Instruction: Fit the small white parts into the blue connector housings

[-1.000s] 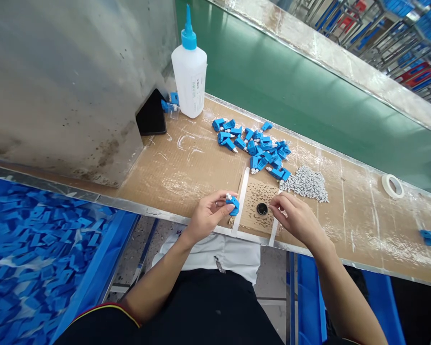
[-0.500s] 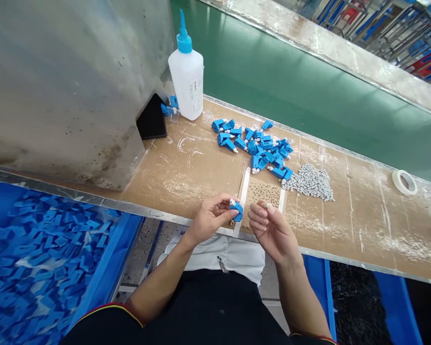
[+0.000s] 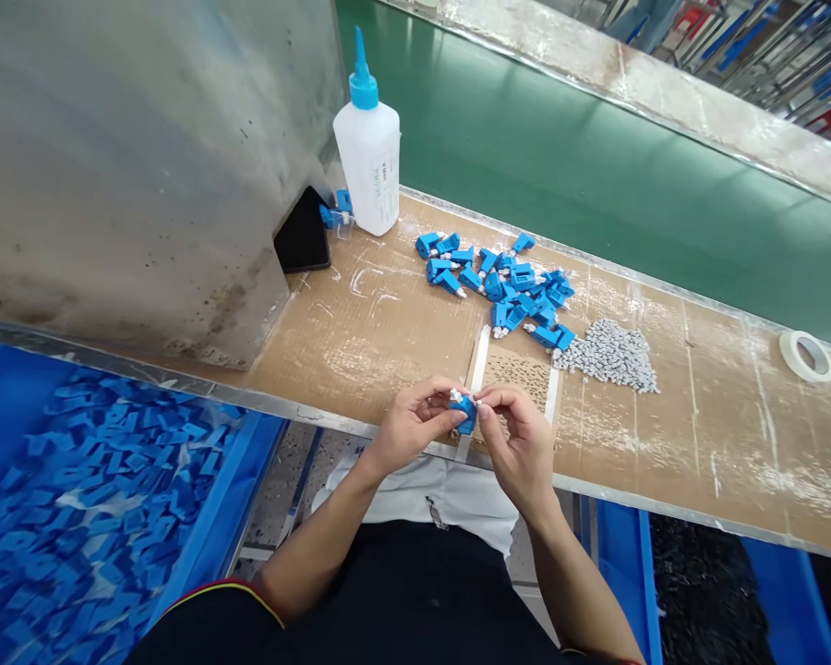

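Note:
My left hand (image 3: 415, 420) is closed on a blue plastic part (image 3: 464, 413) with a white piece at its upper left end. Between the thumb and fingertips of my right hand (image 3: 519, 434) is a small white piece (image 3: 478, 403), held right beside the blue part; whether the two touch I cannot tell. Beyond my hands lies a loose pile of blue parts (image 3: 523, 300), many with white tips. To its right is a heap of small grey-white pieces (image 3: 613, 356). A speckled patch of cardboard (image 3: 516, 374) between white strips lies just past my fingers.
A white bottle with a blue nozzle (image 3: 374, 166) stands by a metal panel (image 3: 138, 185) on the left. A tape roll (image 3: 806, 356) lies at the right. Blue parts fill a bin (image 3: 214, 517) at lower left; dark pieces fill another bin (image 3: 647, 554) at lower right.
My right hand has moved left and turned inward, bringing the small white piece up to the blue part. My left hand still holds the blue part in nearly the same place.

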A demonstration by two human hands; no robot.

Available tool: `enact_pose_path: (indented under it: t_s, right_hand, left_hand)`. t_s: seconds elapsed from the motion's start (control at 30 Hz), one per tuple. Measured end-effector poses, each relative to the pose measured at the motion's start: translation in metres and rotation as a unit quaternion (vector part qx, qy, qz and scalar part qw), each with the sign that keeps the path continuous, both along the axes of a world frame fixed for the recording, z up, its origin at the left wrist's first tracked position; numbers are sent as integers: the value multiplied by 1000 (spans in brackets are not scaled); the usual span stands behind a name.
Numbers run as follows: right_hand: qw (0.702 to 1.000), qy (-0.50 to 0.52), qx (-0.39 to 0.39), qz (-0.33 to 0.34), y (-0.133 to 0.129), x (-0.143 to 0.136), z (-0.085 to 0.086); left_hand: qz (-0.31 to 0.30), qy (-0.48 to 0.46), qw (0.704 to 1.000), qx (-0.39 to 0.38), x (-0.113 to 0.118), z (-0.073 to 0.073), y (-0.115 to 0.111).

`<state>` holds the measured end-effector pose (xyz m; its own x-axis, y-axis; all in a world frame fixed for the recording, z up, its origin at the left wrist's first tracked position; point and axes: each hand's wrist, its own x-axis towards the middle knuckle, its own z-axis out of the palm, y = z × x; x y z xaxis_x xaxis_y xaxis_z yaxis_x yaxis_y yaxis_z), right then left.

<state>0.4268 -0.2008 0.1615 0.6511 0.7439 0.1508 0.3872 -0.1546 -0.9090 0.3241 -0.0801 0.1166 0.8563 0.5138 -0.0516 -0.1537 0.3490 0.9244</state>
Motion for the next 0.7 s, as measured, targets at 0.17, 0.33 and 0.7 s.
enact_pose_path:
  t_s: [0.17,0.33,0.7]
  right_hand:
    - [1000,-28,-4,10,4,-1,1]
    - [999,-39,-3,17,3,0,-1]
    - [988,-115,-66,82,-2,5,9]
  left_hand:
    - [2,-2,1000,3,0,0,0]
    - [-2,-4,1000,-1,0,-1,0]
    - [-2,14,1000,-4,-1,-3,-3]
